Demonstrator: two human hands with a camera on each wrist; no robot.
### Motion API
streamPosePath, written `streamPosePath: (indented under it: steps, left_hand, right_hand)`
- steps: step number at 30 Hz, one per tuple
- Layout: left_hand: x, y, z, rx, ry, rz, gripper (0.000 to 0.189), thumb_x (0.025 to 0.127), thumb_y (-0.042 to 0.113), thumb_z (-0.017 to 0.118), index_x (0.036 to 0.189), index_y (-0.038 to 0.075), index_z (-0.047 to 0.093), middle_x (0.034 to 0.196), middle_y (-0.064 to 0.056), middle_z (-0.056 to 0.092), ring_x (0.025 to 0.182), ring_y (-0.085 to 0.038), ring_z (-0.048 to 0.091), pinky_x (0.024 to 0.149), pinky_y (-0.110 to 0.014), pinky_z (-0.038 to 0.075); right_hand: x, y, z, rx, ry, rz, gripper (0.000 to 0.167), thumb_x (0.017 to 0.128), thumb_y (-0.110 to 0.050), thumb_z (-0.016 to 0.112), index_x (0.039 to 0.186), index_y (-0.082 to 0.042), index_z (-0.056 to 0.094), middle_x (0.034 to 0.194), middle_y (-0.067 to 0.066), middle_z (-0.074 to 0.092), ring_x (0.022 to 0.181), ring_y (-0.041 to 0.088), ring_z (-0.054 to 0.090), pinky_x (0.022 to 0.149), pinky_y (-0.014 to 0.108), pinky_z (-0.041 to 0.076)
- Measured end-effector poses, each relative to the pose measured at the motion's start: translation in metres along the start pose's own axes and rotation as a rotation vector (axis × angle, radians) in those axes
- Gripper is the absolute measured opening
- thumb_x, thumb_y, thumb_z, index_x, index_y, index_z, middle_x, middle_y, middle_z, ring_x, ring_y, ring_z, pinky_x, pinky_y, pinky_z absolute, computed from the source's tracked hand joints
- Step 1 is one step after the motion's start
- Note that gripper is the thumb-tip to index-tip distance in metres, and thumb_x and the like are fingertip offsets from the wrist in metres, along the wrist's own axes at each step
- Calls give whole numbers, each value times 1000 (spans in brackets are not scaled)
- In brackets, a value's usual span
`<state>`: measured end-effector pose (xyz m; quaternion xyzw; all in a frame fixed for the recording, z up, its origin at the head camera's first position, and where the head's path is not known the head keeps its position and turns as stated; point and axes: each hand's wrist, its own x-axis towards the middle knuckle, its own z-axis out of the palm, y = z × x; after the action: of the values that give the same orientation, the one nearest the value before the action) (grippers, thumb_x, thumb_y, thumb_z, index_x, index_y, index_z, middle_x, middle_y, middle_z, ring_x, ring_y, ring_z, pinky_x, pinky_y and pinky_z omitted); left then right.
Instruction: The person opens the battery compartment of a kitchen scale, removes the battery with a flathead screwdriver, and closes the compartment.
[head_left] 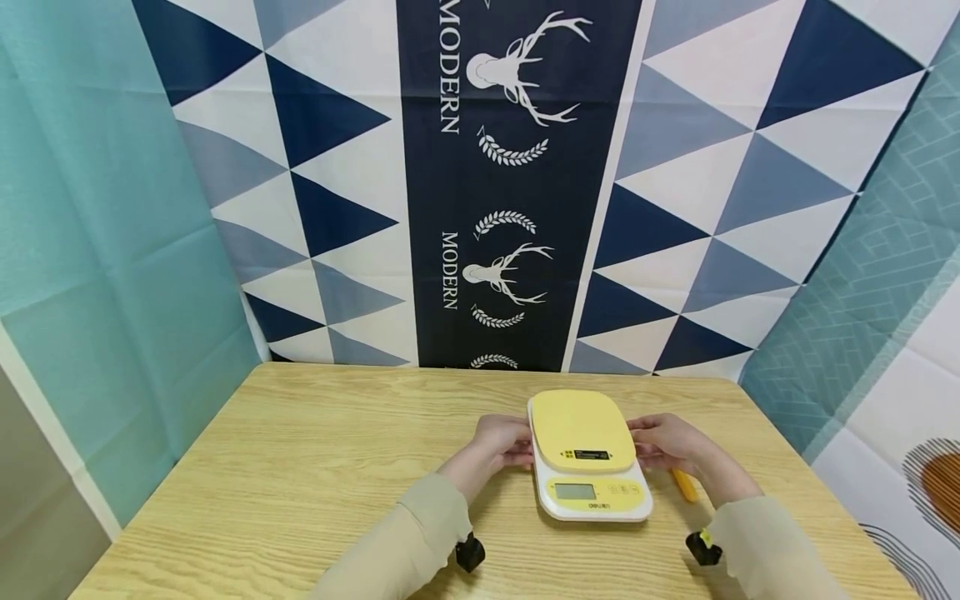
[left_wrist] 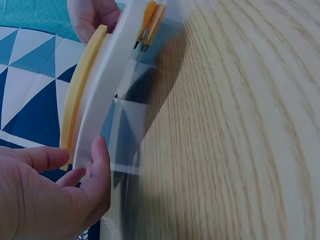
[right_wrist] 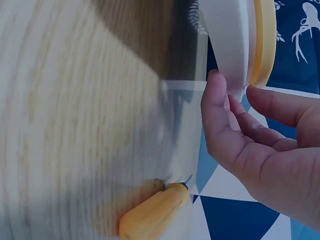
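A yellow and white digital kitchen scale (head_left: 582, 433) is held between both hands, with its display and buttons facing the person. The left hand (head_left: 501, 442) grips its left edge; in the left wrist view, the left fingertips (left_wrist: 100, 150) curl under the white base. From the right side, the right hand (head_left: 667, 442) holds the opposite edge, thumb near the yellow plate and fingers below the base (right_wrist: 227, 45). Both wrist views show a gap between the scale and the wooden table (head_left: 360, 450).
A small tool with an orange handle (right_wrist: 155, 212) and a short metal tip lies on the table beneath the right hand. Patterned cloth (head_left: 517, 183) hangs behind the table's back edge, with teal cloth (head_left: 112, 208) at the left.
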<state>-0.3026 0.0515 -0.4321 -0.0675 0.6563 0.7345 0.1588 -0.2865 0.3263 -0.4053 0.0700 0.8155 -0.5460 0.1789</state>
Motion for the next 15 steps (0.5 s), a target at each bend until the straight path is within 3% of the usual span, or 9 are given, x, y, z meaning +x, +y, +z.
streamPosePath:
  steps: [15]
  left_hand:
    - [-12,11,-14,-25,-8,62,29,81,-4,68,110,-4,65,82,-15,69,59,-15,64,62,-33,60]
  right_hand:
    - [-14,-20,6,-9,-30,-59,46,97,-4,47,137,12,32,112,16,58,85,17,58,76,33,58]
